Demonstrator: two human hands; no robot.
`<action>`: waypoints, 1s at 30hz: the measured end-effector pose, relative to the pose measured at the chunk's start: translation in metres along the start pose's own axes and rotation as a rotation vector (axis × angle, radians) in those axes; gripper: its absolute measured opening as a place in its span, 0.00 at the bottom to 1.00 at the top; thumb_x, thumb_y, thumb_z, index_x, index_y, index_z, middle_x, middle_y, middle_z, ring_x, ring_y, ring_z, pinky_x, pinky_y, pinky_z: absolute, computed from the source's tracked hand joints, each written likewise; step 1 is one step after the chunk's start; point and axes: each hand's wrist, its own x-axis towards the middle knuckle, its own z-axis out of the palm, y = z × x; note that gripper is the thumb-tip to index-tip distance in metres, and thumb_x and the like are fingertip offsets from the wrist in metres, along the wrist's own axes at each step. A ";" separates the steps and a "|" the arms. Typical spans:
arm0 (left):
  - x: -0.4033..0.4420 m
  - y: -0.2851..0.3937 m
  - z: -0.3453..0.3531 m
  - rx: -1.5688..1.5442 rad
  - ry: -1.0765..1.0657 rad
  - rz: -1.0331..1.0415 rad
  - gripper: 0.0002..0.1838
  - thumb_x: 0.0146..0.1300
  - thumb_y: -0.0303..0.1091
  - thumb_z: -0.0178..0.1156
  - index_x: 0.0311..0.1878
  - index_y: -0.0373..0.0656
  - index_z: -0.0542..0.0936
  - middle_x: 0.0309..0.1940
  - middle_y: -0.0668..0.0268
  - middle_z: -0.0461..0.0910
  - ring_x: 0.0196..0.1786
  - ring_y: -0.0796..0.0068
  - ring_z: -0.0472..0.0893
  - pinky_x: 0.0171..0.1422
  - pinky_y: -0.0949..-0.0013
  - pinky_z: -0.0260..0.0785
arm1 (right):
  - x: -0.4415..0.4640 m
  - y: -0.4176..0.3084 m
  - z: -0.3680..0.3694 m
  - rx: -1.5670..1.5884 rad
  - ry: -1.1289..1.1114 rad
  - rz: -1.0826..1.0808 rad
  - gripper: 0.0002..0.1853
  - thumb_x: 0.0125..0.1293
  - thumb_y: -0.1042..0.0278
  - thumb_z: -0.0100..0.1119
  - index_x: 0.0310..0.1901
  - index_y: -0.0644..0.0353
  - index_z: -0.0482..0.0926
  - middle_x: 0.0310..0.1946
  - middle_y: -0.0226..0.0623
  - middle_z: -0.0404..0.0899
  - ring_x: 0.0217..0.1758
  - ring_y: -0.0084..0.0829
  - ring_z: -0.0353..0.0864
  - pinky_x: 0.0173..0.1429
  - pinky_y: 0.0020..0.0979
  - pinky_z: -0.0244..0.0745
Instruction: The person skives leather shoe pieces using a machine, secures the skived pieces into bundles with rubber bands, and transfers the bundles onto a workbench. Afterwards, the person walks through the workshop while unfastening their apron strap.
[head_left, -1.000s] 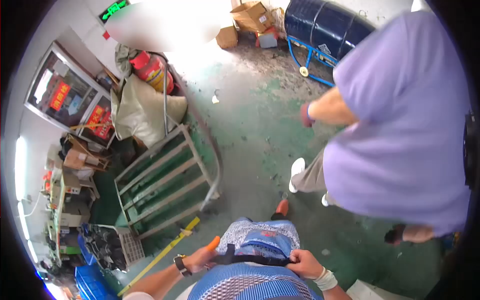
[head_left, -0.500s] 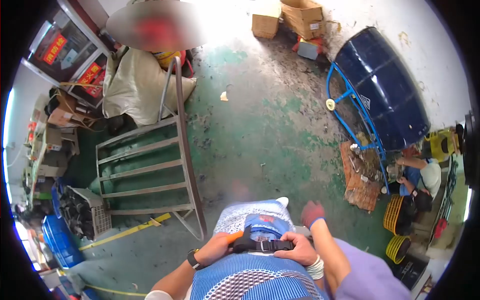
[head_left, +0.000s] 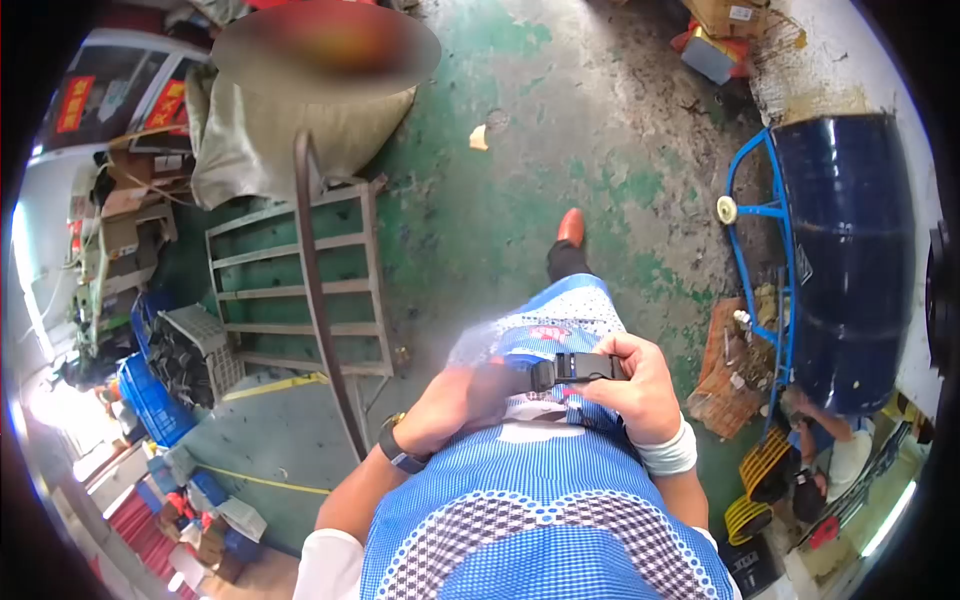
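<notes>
A black strap with a plastic buckle (head_left: 575, 368) stretches between my two hands in front of the blue checked apron (head_left: 520, 480). My right hand (head_left: 645, 390) pinches the buckle's right end between thumb and fingers. At the left end of the strap is my left hand (head_left: 445, 410), closed around it; its fingertips are smeared by blur. A dark wristband (head_left: 400, 447) is on my left wrist, and a white band (head_left: 667, 450) wraps the right one. Below the buckle, part of the apron's printed front shows.
A metal rack frame (head_left: 310, 290) stands on the left beside a large pale sack (head_left: 290, 140). On the right, a blue drum (head_left: 850, 260) rests on a blue trolley (head_left: 790, 270). Another person (head_left: 840, 460) crouches near yellow baskets (head_left: 765, 465). A brown shoe (head_left: 571, 227) is ahead.
The view has turned and moved forward. Both hands have risen with the strap. The orange item by my left hand no longer shows, and the nearby person's gloved arm has left view.
</notes>
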 end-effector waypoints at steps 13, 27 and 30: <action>0.185 0.349 -0.052 -0.280 -0.155 0.098 0.08 0.68 0.31 0.51 0.38 0.36 0.72 0.27 0.61 0.76 0.32 0.72 0.78 0.42 0.65 0.74 | 0.240 -0.290 -0.067 -0.003 -0.012 0.073 0.10 0.47 0.81 0.61 0.31 0.63 0.73 0.24 0.29 0.78 0.22 0.13 0.71 0.28 0.16 0.62; 0.383 0.841 -0.176 0.751 0.359 0.791 0.25 0.57 0.35 0.64 0.14 0.37 0.61 0.11 0.68 0.52 0.20 0.85 0.51 0.19 0.71 0.44 | 0.528 -0.632 -0.014 -0.585 -0.330 -0.121 0.20 0.48 0.62 0.75 0.36 0.66 0.78 0.26 0.28 0.77 0.29 0.16 0.71 0.33 0.22 0.68; 0.437 0.934 -0.202 0.771 0.447 0.892 0.24 0.57 0.33 0.64 0.14 0.36 0.61 0.12 0.66 0.51 0.19 0.84 0.51 0.18 0.70 0.45 | 0.612 -0.708 -0.015 -0.627 -0.270 -0.366 0.19 0.50 0.61 0.74 0.36 0.65 0.78 0.24 0.35 0.77 0.28 0.21 0.76 0.34 0.25 0.71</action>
